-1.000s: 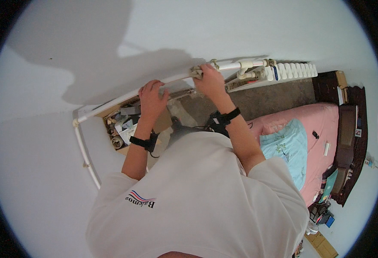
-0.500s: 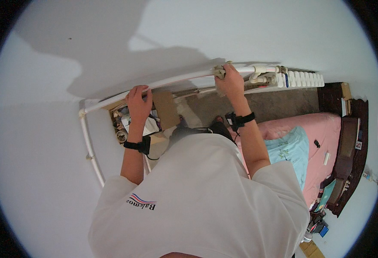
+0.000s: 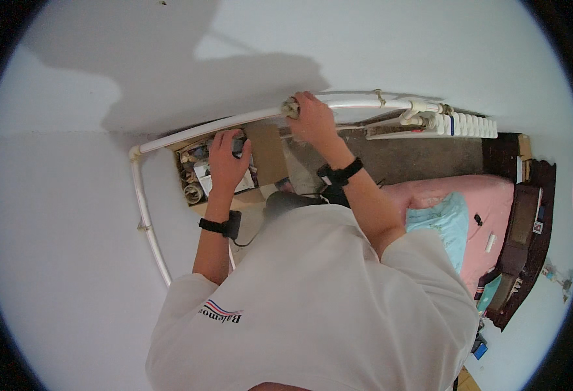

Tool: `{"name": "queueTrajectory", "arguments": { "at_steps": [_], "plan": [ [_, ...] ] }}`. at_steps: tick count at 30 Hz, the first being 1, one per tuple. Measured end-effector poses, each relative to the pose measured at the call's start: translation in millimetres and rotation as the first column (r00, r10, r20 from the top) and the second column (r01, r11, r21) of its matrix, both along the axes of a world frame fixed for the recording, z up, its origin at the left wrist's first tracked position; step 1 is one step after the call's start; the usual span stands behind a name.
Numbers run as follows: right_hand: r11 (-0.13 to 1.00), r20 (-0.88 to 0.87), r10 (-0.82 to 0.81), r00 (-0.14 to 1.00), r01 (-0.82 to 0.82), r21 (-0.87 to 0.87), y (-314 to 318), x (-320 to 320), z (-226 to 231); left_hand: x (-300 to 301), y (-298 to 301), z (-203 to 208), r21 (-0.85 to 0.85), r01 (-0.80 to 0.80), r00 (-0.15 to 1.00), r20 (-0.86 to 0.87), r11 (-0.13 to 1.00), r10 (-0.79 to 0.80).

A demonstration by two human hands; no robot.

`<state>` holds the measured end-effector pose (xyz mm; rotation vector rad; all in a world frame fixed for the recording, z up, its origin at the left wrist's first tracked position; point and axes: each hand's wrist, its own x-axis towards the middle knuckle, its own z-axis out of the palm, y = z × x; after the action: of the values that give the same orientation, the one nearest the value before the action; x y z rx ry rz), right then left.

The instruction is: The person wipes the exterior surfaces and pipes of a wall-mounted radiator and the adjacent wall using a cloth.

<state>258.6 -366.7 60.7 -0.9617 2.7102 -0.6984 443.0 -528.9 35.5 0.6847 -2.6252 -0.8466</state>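
A white pipe (image 3: 234, 121) runs along the wall in front of me. My right hand (image 3: 314, 122) is closed on a crumpled greyish-beige cloth (image 3: 290, 108), which it presses around the pipe. Just below the pipe, left of the cloth, is my left hand (image 3: 228, 163). Its fingers are bent, with the thumb apart, and I see nothing gripped in them. Beneath it stands an open cardboard box (image 3: 273, 155) full of mixed items, among them a roll (image 3: 193, 193). A dark object shows between thumb and fingers, seemingly in the box.
To the right, a white radiator (image 3: 472, 126) joins the pipe by fittings and a blue-handled valve (image 3: 452, 124). A pipe bracket (image 3: 380, 98) sits on the wall. At the left the pipe turns down at an elbow (image 3: 135, 153). A bed with a pink sheet (image 3: 488, 202) stands at right.
My right hand has slid the cloth leftward along the pipe. My left hand has come off the pipe, moving slightly right and down over the box.
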Motion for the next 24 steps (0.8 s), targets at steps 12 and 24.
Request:
{"name": "queueTrajectory", "arguments": {
  "at_steps": [12,24],
  "plan": [
    [0.978,0.111,0.004,0.994,0.019,-0.209,-19.2,18.8,-11.8,-22.5,8.8,-3.9,-0.060,0.040,0.998,-0.035,0.997,-0.042],
    [0.953,0.182,-0.162,0.970,0.202,-0.226,103.8,-51.9,-7.2,-29.3,21.3,-15.6,-0.179,-0.035,0.999,-0.016,0.983,0.033]
  ]
}}
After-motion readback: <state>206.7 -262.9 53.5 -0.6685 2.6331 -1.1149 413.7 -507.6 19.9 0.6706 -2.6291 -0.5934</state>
